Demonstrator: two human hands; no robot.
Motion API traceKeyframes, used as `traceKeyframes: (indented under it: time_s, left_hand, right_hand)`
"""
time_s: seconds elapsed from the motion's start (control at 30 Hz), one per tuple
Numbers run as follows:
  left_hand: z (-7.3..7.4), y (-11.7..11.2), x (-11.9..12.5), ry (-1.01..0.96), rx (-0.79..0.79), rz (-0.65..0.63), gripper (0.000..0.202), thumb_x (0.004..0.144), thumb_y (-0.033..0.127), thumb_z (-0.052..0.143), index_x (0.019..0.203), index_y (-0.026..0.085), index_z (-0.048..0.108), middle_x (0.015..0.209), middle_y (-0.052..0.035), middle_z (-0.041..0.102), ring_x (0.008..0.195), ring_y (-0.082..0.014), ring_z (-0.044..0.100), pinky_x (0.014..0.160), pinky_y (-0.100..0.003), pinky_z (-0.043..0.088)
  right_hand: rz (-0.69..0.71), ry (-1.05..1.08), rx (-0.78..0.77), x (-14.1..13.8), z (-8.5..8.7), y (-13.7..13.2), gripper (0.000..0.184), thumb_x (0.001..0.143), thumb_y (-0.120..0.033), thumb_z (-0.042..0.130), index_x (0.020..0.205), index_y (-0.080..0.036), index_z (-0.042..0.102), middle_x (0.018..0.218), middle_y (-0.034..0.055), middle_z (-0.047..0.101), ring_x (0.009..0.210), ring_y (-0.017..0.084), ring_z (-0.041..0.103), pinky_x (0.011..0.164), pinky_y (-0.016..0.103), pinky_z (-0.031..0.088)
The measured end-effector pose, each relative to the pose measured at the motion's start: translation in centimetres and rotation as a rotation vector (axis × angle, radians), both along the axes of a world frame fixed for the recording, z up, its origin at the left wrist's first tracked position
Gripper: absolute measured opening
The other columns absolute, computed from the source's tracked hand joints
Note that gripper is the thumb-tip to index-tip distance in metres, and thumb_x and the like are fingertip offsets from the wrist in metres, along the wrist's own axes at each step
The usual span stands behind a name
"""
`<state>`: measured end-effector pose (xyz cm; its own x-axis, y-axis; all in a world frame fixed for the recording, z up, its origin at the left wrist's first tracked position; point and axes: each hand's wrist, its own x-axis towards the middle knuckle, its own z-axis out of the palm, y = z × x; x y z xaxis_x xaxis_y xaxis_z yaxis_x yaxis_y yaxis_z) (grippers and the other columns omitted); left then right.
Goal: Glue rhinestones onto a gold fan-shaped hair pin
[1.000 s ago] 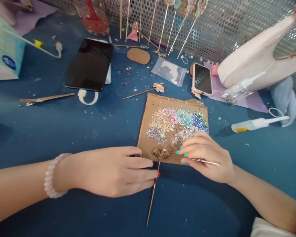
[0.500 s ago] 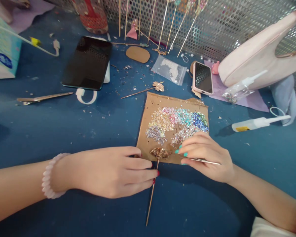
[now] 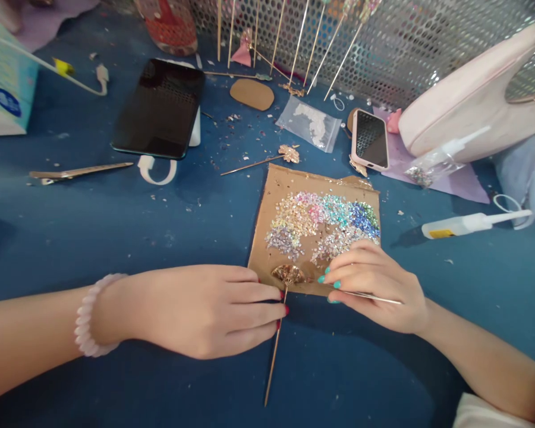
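My left hand (image 3: 205,312), wearing a pale beaded bracelet, has its fingers closed on the shaft of a gold hair stick (image 3: 274,356). The stick's fan-shaped head (image 3: 289,274) rests over the near edge of a cardboard sheet (image 3: 261,238). Heaps of small glittering rhinestones (image 3: 294,217), in yellow, pink, turquoise, blue and clear, lie on that cardboard. In a pinch, my right hand (image 3: 378,291) grips a thin metal tool (image 3: 372,295). Its tip points left toward the fan; whether it touches is too fine to tell.
Beyond the cardboard lie another hair stick (image 3: 288,154), a zip bag (image 3: 311,123) and a pink-cased phone (image 3: 370,139). A tablet-like black device (image 3: 160,110) and a metal clip (image 3: 80,173) are left. A glue bottle (image 3: 457,226) lies right. Several sticks lean on perforated metal (image 3: 396,53).
The whole view has shifted slightly. Both hands keep their grips; the right hand and its tool stay just right of the fan with barely any movement.
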<state>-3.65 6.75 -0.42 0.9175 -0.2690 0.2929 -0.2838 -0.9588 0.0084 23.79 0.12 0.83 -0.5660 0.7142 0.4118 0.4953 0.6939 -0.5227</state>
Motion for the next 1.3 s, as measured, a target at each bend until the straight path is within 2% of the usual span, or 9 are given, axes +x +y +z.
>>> traceKeyframes:
  time_s: [0.2,0.63,1.0,1.17,1.3]
  left_hand:
    - [0.09,-0.1,0.0,-0.024,-0.069,0.012,0.028,0.094,0.013,0.041,0.106,0.015,0.066,0.12,-0.0043,0.063,0.11,-0.0218,0.057,0.088,-0.034,0.053]
    - [-0.01,-0.25,0.04,-0.023,-0.088,0.008,0.024,0.094,0.014,0.045,0.106,0.014,0.065,0.119,-0.0054,0.062,0.111,-0.0248,0.055,0.089,-0.036,0.052]
    - [0.02,-0.24,0.0,0.014,-0.114,0.023,0.029,0.095,0.012,0.042,0.116,0.016,0.062,0.117,-0.0031,0.061,0.114,-0.0254,0.052,0.092,-0.037,0.051]
    - [0.04,-0.29,0.04,0.002,-0.078,0.019,0.026,0.093,0.014,0.048,0.114,0.015,0.063,0.115,-0.0037,0.062,0.11,-0.0265,0.055,0.088,-0.037,0.052]
    - [0.23,-0.31,0.02,-0.027,0.007,0.035,0.025,0.092,0.016,0.048,0.11,0.017,0.066,0.11,-0.004,0.063,0.102,-0.0249,0.059,0.08,-0.034,0.055]
  right_hand:
    - [-0.008,0.003,0.02,0.0,0.14,0.02,0.012,0.079,-0.014,0.068,0.083,-0.017,0.057,0.077,0.0039,0.073,0.078,0.016,0.069,0.074,0.033,0.048]
    - [-0.014,0.02,-0.024,0.12,-0.26,0.13,0.012,0.079,-0.012,0.067,0.085,-0.018,0.058,0.079,0.0035,0.073,0.077,0.016,0.068,0.071,0.035,0.049]
    - [-0.032,0.027,-0.061,-0.04,-0.1,0.14,0.011,0.08,-0.012,0.066,0.084,-0.019,0.061,0.078,0.0026,0.073,0.076,0.016,0.068,0.072,0.034,0.051]
    - [-0.04,0.046,-0.07,-0.1,-0.04,0.13,0.012,0.079,-0.012,0.067,0.086,-0.02,0.061,0.079,0.0019,0.073,0.077,0.016,0.068,0.073,0.034,0.051]
    - [-0.036,0.048,-0.067,-0.32,-0.07,0.05,0.011,0.08,-0.013,0.067,0.085,-0.02,0.06,0.079,0.0017,0.074,0.077,0.016,0.068,0.072,0.034,0.051]
